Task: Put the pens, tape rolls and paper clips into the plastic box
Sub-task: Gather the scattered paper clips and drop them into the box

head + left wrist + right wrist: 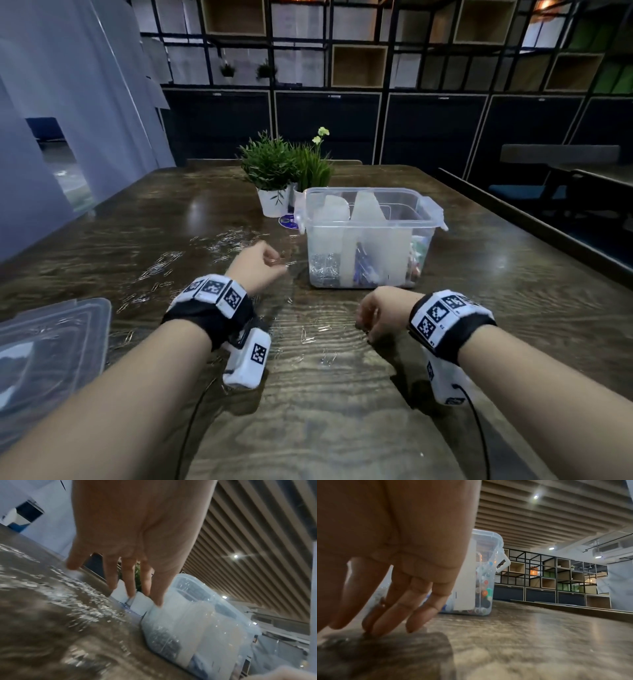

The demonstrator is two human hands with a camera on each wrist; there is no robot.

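Observation:
The clear plastic box (370, 236) (197, 615) (488, 555) stands open mid-table, split by white dividers. Its left compartment holds paper clips (323, 269), and pens (363, 263) (481, 588) stand further right. Loose paper clips (226, 240) lie scattered left of the box and on the near table (308, 335). My left hand (274, 262) (152, 599) hovers just left of the box, thumb and forefinger pinching paper clips. My right hand (366, 332) (351, 630) is bent down in front of the box, fingertips touching the table among clips. I see nothing gripped in it.
The box's clear lid (51, 342) lies at the near left edge. Two potted plants (274, 171) stand behind the box, with a round blue and white thing (287, 221) beside the pot. The dark wooden table (513, 274) stretches right of the box.

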